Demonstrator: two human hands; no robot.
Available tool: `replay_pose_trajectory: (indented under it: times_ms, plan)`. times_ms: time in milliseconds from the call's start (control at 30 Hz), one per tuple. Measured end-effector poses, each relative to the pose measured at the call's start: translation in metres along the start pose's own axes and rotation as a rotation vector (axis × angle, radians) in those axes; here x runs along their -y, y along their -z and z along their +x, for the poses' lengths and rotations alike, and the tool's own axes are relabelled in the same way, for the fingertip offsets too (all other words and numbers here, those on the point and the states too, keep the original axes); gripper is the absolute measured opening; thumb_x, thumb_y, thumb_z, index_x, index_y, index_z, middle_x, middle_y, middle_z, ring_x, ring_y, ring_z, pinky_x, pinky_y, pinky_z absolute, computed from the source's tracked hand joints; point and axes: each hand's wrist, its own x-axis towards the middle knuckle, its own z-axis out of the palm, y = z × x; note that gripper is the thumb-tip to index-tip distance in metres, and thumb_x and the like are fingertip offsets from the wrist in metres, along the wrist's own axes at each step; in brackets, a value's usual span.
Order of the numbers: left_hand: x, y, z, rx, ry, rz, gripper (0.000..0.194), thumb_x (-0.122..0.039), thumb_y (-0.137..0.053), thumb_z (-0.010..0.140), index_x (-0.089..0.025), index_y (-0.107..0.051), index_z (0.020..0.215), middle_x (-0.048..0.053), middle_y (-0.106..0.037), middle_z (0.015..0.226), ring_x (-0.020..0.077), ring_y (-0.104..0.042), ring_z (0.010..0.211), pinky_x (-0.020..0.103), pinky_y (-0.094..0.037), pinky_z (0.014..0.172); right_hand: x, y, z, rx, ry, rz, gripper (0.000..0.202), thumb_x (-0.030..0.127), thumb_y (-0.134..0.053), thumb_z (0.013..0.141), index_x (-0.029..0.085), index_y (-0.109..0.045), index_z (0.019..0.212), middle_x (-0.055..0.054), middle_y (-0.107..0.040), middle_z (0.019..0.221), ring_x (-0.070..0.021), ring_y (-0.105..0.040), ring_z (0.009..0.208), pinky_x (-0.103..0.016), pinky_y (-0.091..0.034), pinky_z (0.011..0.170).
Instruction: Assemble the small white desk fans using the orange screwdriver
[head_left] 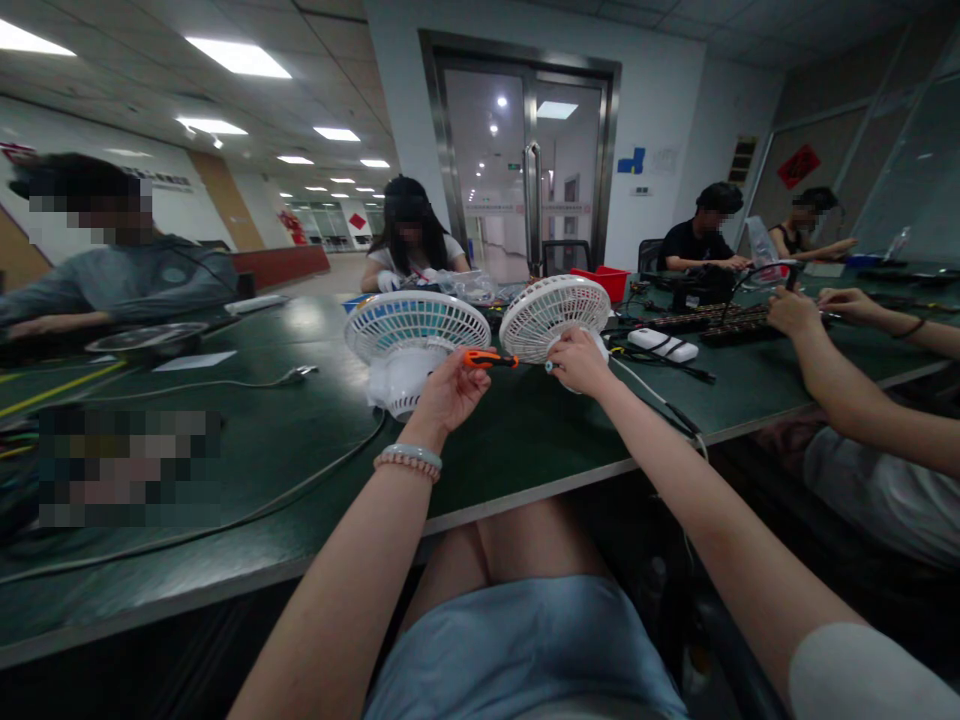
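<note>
My left hand is closed on an orange and black screwdriver, whose handle points to the right. Just behind that hand stands a white fan with a round grille facing up and a blue part showing through it. A second white fan is to its right, its grille tilted. My right hand is at the lower edge of this second fan, fingers pressed together on a small light-blue piece too small to name. The two hands are apart.
Cables run across the green table. A white power strip and a red bin lie beyond my right hand. Several people sit around; a person's hands work at the right.
</note>
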Motion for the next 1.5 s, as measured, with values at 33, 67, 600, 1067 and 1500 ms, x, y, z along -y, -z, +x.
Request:
replay_pose_trajectory:
  times_ms: [33,67,600,1067,1500]
  plan:
    - [-0.0001,0.0004,0.0006,0.003,-0.007,0.002,0.017,-0.026,-0.053,0.081,-0.012,-0.060,0.087,0.008,-0.066,0.087,0.0030,-0.051,0.048,0.018,-0.046,0.049,0.0000,0.0002,-0.0001,0.000,0.000,0.001,0.019,0.027,-0.055,0.077,0.021,-0.070,0.089,-0.004,-0.065,0.098,-0.0248,-0.038,0.103,-0.039,-0.027,0.087]
    - [-0.0002,0.0007,0.0010,0.010,-0.014,0.005,0.018,-0.026,-0.053,0.081,-0.013,-0.060,0.090,0.007,-0.066,0.088,0.0029,-0.051,0.048,0.017,-0.045,0.049,-0.0001,0.0003,-0.0002,-0.003,0.002,0.002,0.019,0.027,-0.055,0.077,0.021,-0.070,0.089,-0.004,-0.065,0.098,-0.0248,-0.038,0.102,-0.039,-0.027,0.086]
    - [0.0015,-0.0013,-0.0031,0.048,0.019,0.041,0.019,-0.029,-0.046,0.085,-0.013,-0.057,0.085,0.008,-0.066,0.095,0.0092,-0.062,0.061,0.024,-0.051,0.060,-0.0001,-0.0006,-0.0002,-0.015,0.005,-0.001,0.019,0.027,-0.056,0.077,0.020,-0.069,0.088,-0.003,-0.066,0.098,-0.0248,-0.038,0.103,-0.039,-0.027,0.086]
    - [0.0052,0.0035,-0.0015,0.185,0.049,0.021,0.024,-0.035,-0.051,0.081,-0.015,-0.060,0.091,0.008,-0.065,0.102,0.0157,-0.065,0.080,0.028,-0.052,0.071,-0.0011,-0.0024,0.0001,-0.021,0.007,0.013,0.020,0.026,-0.054,0.078,0.020,-0.070,0.089,-0.003,-0.066,0.098,-0.0249,-0.038,0.103,-0.039,-0.026,0.088]
    - [0.0069,0.0021,-0.0052,0.229,0.075,0.029,0.019,-0.029,-0.059,0.076,-0.014,-0.057,0.089,0.012,-0.064,0.106,0.0224,-0.062,0.097,0.034,-0.050,0.084,0.0003,-0.0007,-0.0004,-0.028,0.006,0.007,0.019,0.026,-0.054,0.078,0.020,-0.069,0.088,-0.003,-0.066,0.097,-0.0248,-0.038,0.103,-0.038,-0.027,0.088]
